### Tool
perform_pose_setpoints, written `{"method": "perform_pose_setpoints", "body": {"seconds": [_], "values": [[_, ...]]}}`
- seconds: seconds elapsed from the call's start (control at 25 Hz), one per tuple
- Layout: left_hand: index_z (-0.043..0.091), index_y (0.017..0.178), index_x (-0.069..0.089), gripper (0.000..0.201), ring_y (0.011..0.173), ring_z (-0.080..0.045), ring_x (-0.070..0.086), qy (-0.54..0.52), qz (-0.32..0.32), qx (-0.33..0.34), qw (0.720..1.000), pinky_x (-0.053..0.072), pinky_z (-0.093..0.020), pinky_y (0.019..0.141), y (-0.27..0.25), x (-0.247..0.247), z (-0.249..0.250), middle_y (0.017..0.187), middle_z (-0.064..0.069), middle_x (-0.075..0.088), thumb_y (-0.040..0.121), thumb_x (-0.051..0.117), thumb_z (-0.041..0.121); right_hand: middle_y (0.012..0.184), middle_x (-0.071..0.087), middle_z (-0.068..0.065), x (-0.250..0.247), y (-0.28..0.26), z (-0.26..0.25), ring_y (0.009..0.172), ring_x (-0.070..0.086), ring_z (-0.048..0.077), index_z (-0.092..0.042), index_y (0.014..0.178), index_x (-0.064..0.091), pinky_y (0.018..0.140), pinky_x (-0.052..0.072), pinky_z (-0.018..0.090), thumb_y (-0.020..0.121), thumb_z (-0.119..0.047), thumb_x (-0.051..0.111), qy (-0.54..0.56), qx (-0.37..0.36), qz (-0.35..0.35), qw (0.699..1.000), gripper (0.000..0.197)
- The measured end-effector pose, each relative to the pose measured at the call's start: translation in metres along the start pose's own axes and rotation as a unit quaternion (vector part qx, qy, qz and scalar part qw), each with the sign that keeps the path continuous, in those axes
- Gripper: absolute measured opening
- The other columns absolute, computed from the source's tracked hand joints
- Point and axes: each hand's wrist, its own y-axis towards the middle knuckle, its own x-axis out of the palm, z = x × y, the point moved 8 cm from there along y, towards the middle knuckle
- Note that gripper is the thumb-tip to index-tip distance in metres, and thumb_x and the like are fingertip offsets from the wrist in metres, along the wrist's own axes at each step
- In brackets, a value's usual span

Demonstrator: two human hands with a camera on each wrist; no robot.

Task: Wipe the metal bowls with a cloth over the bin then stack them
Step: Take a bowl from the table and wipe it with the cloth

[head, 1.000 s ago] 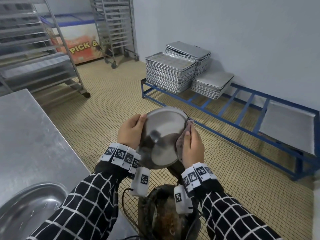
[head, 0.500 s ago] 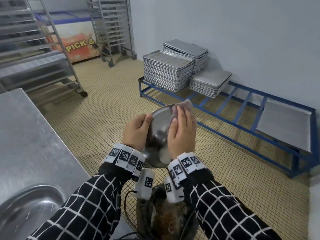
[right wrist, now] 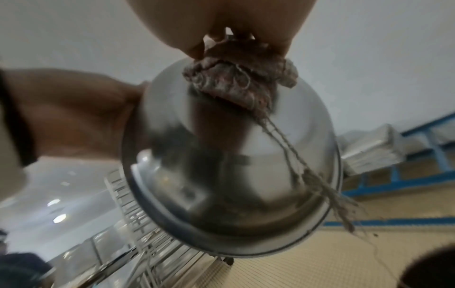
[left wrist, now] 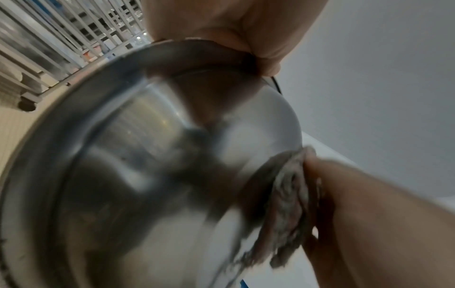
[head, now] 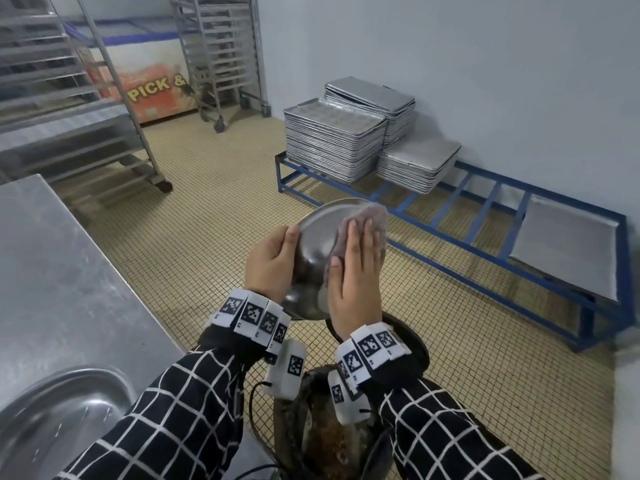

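Observation:
In the head view a metal bowl (head: 313, 244) is held tilted above a dark bin (head: 329, 441). My left hand (head: 277, 254) grips the bowl's left rim, thumb over the edge. My right hand (head: 360, 258) lies flat with straight fingers, pressing a grey-brown cloth (head: 367, 218) against the bowl near its far rim. The left wrist view shows the bowl (left wrist: 147, 175) blurred, with the cloth (left wrist: 288, 202) on its right side. In the right wrist view the cloth (right wrist: 236, 83) is bunched on the bowl (right wrist: 234, 165), frayed threads trailing down.
A second metal bowl (head: 52, 424) sits on the steel table (head: 69, 271) at my lower left. Stacked baking trays (head: 332, 136) rest on a blue floor rack (head: 485, 216) by the wall. Wheeled tray racks (head: 221, 53) stand at the back.
My right hand slid the cloth from the bowl's right rim across its surface and up toward the far rim. The left hand kept its grip while the bowl turned slightly.

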Motion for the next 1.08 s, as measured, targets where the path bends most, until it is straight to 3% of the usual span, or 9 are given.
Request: {"method": "perform_pose_setpoints", "body": {"seconds": [0.16, 0.28, 0.4, 0.48, 0.56, 0.68, 0.88, 0.96, 1.08], "values": [[0.017, 0.081, 0.064, 0.034, 0.071, -0.025, 0.058, -0.005, 0.002, 0.011, 1.000, 0.048, -0.039, 0.071, -0.001, -0.003, 0.001, 0.075, -0.008, 0.065, 0.100, 0.043, 0.036, 0.154, 0.029, 0.005, -0.020, 0.018, -0.013, 0.145, 0.019, 0.022, -0.014, 0.145, 0.036, 0.120, 0.009, 0.036, 0.098, -0.033, 0.027, -0.064, -0.028, 0.081, 0.994, 0.051], [0.023, 0.084, 0.069, 0.033, 0.080, -0.025, 0.062, -0.048, 0.008, -0.019, 0.999, 0.050, -0.039, 0.080, -0.001, -0.009, -0.008, 0.077, -0.003, 0.068, 0.099, 0.043, 0.039, 0.150, 0.038, 0.004, -0.031, 0.023, 0.014, 0.139, 0.031, 0.020, -0.013, 0.142, 0.041, 0.115, 0.026, 0.043, 0.099, -0.033, 0.025, 0.017, 0.059, 0.127, 0.990, 0.050], [0.029, 0.084, 0.069, 0.031, 0.083, -0.021, 0.064, -0.075, 0.025, -0.049, 0.996, 0.051, -0.037, 0.083, 0.000, -0.017, -0.017, 0.079, 0.003, 0.070, 0.098, 0.044, 0.041, 0.138, 0.050, 0.000, -0.035, 0.007, 0.061, 0.128, 0.044, 0.015, -0.016, 0.136, 0.048, 0.107, 0.038, 0.043, 0.098, -0.031, 0.027, 0.147, 0.175, 0.164, 0.959, 0.046], [0.028, 0.086, 0.070, 0.032, 0.084, -0.022, 0.066, -0.091, 0.037, -0.062, 0.993, 0.052, -0.039, 0.083, 0.000, -0.021, -0.026, 0.081, 0.001, 0.071, 0.098, 0.044, 0.042, 0.124, 0.056, -0.011, -0.034, -0.009, 0.084, 0.118, 0.050, 0.008, -0.021, 0.127, 0.051, 0.102, 0.042, 0.033, 0.100, -0.032, 0.031, 0.248, 0.250, 0.167, 0.921, 0.035], [0.028, 0.082, 0.069, 0.032, 0.081, -0.021, 0.065, -0.095, 0.045, -0.065, 0.992, 0.052, -0.037, 0.078, -0.001, -0.023, -0.032, 0.079, 0.001, 0.070, 0.098, 0.045, 0.043, 0.106, 0.056, -0.020, -0.032, -0.017, 0.095, 0.102, 0.054, 0.003, -0.027, 0.119, 0.051, 0.084, 0.041, 0.011, 0.102, -0.033, 0.036, 0.295, 0.297, 0.120, 0.900, 0.023], [0.028, 0.082, 0.064, 0.027, 0.077, -0.012, 0.058, -0.085, 0.045, -0.063, 0.993, 0.044, -0.027, 0.073, -0.004, -0.026, -0.037, 0.081, 0.003, 0.064, 0.099, 0.044, 0.037, 0.093, 0.057, -0.020, -0.040, -0.011, 0.093, 0.085, 0.054, 0.000, -0.024, 0.108, 0.054, 0.062, 0.038, 0.000, 0.100, -0.033, 0.043, 0.280, 0.274, 0.064, 0.918, 0.016], [0.019, 0.101, 0.056, 0.019, 0.098, -0.022, 0.054, 0.019, -0.018, -0.024, 0.999, 0.042, -0.035, 0.089, 0.003, -0.009, -0.034, 0.097, 0.003, 0.056, 0.100, 0.041, 0.031, 0.087, 0.060, -0.014, -0.058, 0.009, 0.090, 0.081, 0.056, -0.001, -0.024, 0.098, 0.057, 0.065, 0.041, 0.014, 0.098, -0.032, 0.047, 0.227, 0.215, 0.031, 0.949, 0.013], [0.024, 0.111, 0.057, 0.022, 0.102, -0.014, 0.055, 0.048, -0.049, 0.009, 0.998, 0.042, -0.032, 0.092, -0.001, 0.004, -0.021, 0.101, 0.013, 0.057, 0.099, 0.043, 0.036, 0.088, 0.061, -0.012, -0.058, 0.024, 0.077, 0.081, 0.058, 0.001, -0.022, 0.101, 0.058, 0.065, 0.042, 0.015, 0.097, -0.032, 0.048, 0.151, 0.157, -0.031, 0.975, 0.015], [0.026, 0.107, 0.060, 0.022, 0.091, -0.007, 0.056, 0.127, -0.132, 0.046, 0.982, 0.043, -0.021, 0.078, -0.010, 0.029, 0.001, 0.095, 0.014, 0.061, 0.098, 0.044, 0.038, 0.089, 0.060, -0.010, -0.044, 0.037, 0.041, 0.080, 0.055, 0.005, -0.014, 0.102, 0.061, 0.066, 0.038, 0.006, 0.096, -0.028, 0.052, 0.037, 0.006, -0.120, 0.992, 0.018]]}}
